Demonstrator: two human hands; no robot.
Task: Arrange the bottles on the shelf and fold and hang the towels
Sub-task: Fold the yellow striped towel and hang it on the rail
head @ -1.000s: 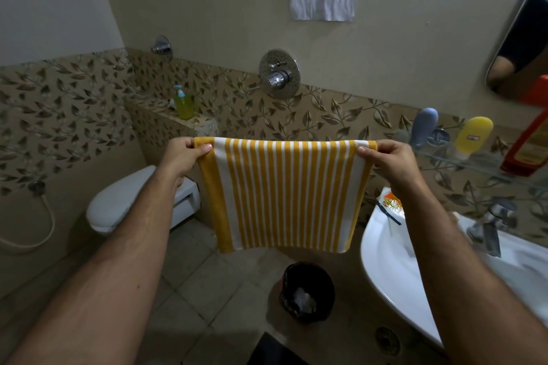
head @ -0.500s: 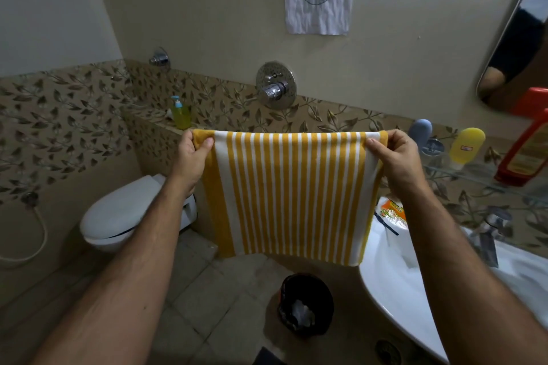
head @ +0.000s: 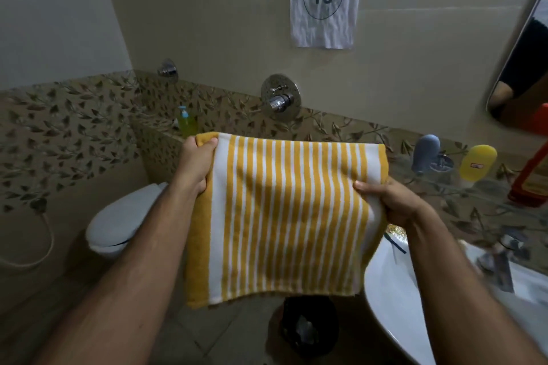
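We are gripping yellow-striped towel (head: pixel 284 216): left hand (head: pixel 194 163) pinching top corner, right hand (head: pixel 388 201) clutching side edge. Black waste bin (head: pixel 332 332) below holding crumpled white litter (head: pixel 305 329).

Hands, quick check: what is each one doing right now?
Left hand: closed on the top left corner of the striped towel.
Right hand: gripping the towel's right edge, lower down.

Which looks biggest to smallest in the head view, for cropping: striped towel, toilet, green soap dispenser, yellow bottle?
1. Striped towel, though it is nearest the camera.
2. Toilet, partly hidden by the left arm.
3. Yellow bottle and green soap dispenser: alike, not ranked.
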